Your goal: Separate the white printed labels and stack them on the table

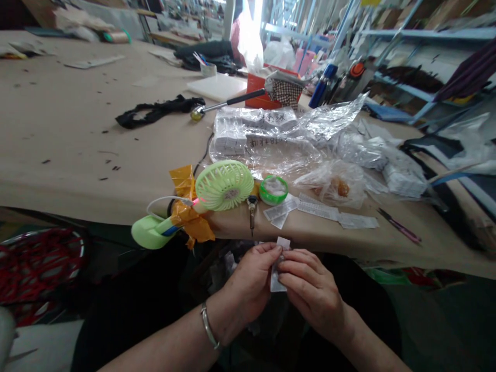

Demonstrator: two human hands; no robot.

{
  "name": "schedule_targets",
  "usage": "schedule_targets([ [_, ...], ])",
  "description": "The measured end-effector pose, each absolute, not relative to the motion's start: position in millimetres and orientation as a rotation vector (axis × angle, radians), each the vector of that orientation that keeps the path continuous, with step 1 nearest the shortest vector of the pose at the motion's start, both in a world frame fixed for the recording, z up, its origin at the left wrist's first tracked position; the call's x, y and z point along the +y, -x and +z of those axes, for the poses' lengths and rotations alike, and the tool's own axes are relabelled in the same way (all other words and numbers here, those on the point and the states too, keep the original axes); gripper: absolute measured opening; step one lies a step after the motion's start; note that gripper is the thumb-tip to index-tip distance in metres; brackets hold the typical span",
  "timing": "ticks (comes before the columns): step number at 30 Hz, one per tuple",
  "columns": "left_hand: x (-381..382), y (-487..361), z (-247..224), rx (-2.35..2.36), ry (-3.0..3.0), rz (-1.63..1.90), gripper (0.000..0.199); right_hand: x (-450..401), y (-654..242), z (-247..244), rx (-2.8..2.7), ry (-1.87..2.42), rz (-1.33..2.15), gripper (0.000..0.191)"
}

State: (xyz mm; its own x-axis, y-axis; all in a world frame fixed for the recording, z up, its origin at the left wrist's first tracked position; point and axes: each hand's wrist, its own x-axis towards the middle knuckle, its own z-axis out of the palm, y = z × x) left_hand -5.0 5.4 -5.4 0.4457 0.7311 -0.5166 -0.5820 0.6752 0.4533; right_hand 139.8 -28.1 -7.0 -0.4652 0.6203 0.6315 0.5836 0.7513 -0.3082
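Both hands meet in front of my lap, just below the table's near edge. My left hand (pixel 253 276) pinches a small white label strip (pixel 278 283) between thumb and fingers. From the right, my right hand (pixel 313 287) has its fingers closed on the same strip. One end of the strip sticks up above the fingertips, the other hangs below. On the table close by lie more printed label strips (pixel 320 207), next to a green round tub (pixel 273 189) with white stuff inside. A soldering-iron-like tool (pixel 251 209) points toward me at the edge.
A light-green fan (pixel 225 185) is taped to the table edge on the left. Pink-handled tweezers or small scissors (pixel 401 227) lie at right. Clear plastic bags (pixel 279 150) with stacked labels spread behind. A black cloth band (pixel 155 111) and a metal-shafted tool (pixel 228 103) rest farther back.
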Motion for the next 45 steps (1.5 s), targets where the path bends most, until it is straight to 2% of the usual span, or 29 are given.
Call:
schedule_targets([
  [3,6,5,-3,0.836,-0.279,0.745,0.006,-16,-154,-2,-2.185,1.085,-0.035,0.027],
  [8,2,10,-3,1.004,-0.385,0.675,0.011,14,-176,5,-2.17,1.702,-0.406,0.054],
  [11,0,11,-7,1.039,-0.398,0.658,0.01,16,-179,4,-2.225,1.809,-0.476,0.047],
  [16,-2,10,-9,1.059,-0.393,0.657,0.008,7,-186,-1,-2.192,1.589,-0.427,0.019],
  [19,-1,9,-9,1.055,-0.392,0.646,0.008,6,-191,-3,-2.144,1.468,-0.347,0.011],
  [23,1,6,-11,1.033,-0.392,0.631,0.009,9,-190,-4,-2.106,1.445,-0.302,0.011],
  [27,0,3,-10,1.009,-0.384,0.62,0.009,12,-189,-4,-2.146,1.521,-0.318,0.028],
  [32,-1,4,-3,0.99,-0.362,0.602,0.01,5,-194,-7,-2.077,1.387,-0.249,0.013],
  [38,-2,4,-2,0.88,-0.293,0.668,0.012,-28,-162,-12,-2.097,1.031,0.076,0.018],
  [43,-4,4,-9,0.845,-0.239,0.785,0.001,-46,-133,-23,-2.227,0.965,0.07,0.018],
  [45,-4,4,-11,0.838,-0.243,0.793,0.003,-48,-131,-26,-2.251,0.989,0.05,0.018],
])
